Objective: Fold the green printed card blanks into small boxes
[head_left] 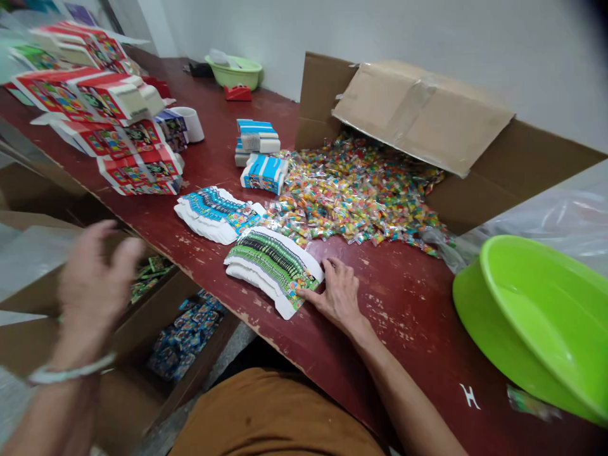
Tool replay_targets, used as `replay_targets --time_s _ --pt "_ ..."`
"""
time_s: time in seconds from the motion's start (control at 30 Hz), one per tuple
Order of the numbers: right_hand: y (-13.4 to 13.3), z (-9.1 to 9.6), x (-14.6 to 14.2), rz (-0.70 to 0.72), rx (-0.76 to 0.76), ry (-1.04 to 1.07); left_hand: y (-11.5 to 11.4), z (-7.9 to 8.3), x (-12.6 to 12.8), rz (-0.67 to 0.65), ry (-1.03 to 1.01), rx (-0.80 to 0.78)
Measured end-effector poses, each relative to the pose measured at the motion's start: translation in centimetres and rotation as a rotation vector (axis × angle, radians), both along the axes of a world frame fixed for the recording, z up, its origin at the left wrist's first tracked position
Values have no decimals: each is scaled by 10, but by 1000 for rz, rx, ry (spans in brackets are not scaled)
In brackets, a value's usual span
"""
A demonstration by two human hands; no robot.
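Note:
My right hand lies on the red table with its fingers spread, its fingertips touching the near edge of a fanned stack of green flat cartons. A second fanned stack of blue flat cartons lies just beyond it. My left hand is raised off the table's left edge, blurred, fingers loosely apart and holding nothing I can see; a white band circles its wrist. A heap of small wrapped candies spills from a tipped cardboard box.
A green plastic basin sits at the right. Folded blue boxes stand by the candy. Red printed cartons pile at the far left. Open boxes of packets sit below the table edge. A green bowl and red tape dispenser stand at the back.

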State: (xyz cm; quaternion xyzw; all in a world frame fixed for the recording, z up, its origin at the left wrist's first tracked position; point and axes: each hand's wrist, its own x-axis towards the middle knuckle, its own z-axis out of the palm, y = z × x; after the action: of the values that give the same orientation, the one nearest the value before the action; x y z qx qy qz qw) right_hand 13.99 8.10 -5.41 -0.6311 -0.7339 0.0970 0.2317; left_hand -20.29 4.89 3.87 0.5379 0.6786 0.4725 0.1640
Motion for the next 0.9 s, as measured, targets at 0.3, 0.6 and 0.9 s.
replay_targets --time_s 0.3,0.6,0.9 --pt "-15 -5 -6 -131 29 330 14 -79 150 -461 756 2" --pt "-23 38 12 102 -339 1211 -12 -28 158 -767 -413 -419" --pt "-40 64 -2 207 142 539 -25 -34 167 -892 -1145 -768"
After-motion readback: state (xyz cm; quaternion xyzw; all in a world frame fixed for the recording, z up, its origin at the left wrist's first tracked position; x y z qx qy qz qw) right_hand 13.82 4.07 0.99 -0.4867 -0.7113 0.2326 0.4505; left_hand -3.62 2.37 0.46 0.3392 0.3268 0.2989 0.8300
